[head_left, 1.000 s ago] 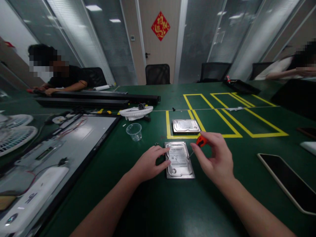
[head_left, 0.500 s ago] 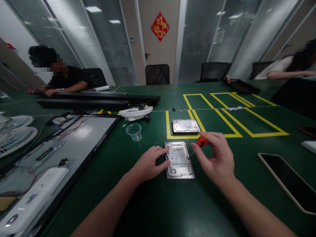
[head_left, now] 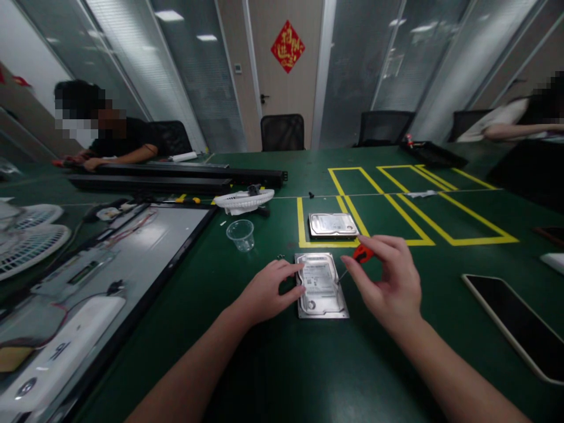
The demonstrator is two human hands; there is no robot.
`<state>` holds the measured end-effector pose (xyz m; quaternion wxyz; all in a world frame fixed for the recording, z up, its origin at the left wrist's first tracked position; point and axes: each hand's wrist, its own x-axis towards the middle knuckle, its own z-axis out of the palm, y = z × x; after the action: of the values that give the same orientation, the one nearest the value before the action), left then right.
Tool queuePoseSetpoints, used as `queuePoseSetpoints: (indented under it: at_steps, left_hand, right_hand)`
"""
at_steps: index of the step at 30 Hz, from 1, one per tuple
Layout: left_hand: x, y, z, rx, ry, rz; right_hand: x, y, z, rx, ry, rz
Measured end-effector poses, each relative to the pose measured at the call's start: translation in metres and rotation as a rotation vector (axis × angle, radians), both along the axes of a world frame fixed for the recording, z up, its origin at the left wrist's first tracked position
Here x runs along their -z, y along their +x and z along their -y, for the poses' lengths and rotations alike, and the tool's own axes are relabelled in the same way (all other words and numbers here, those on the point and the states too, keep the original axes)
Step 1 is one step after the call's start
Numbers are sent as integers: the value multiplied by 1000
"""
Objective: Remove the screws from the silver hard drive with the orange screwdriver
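A silver hard drive (head_left: 324, 285) lies flat on the green table, label side up. My left hand (head_left: 268, 294) grips it from the left, thumb and index fingertip pressed on its top near the edge, the other fingers curled. Between the thumb and fingers of my right hand (head_left: 390, 282) is the orange and black handle of a screwdriver (head_left: 363, 254). Its thin shaft slants down to the drive's right edge; the tip is too small to make out. Just beyond sits a second hard drive (head_left: 333, 225), inside a yellow tape outline.
A clear plastic cup (head_left: 241, 236) and a white fan part (head_left: 244, 201) stand left of the drives. Tiny dark bits (head_left: 281, 257) lie by my left hand. A large panel (head_left: 176, 235) with a power strip (head_left: 66, 352) fills the left. A phone (head_left: 513, 326) lies right. Two people sit across.
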<state>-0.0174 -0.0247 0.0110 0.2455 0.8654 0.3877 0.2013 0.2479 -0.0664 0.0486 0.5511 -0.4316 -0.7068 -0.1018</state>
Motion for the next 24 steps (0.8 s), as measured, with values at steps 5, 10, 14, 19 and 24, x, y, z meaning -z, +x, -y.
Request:
queuePoseSetpoints:
  at_steps: [5, 10, 14, 19, 24]
  left_hand:
    - [0, 0, 0, 3, 1, 4]
    - [-1, 1, 0, 0, -6, -2]
    - [-2, 1, 0, -1, -2, -1]
    - [-1, 0, 1, 1, -10, 4]
    - [0, 0, 1, -1, -2, 6]
  right_hand:
    - [5, -1, 3, -96, -57, -47]
    - [8, 0, 3, -150, -136, -71]
    - [1, 1, 1, -36, -30, 2]
    - [4, -1, 2, -74, -69, -43]
    - [11, 0, 3, -154, -172, -110]
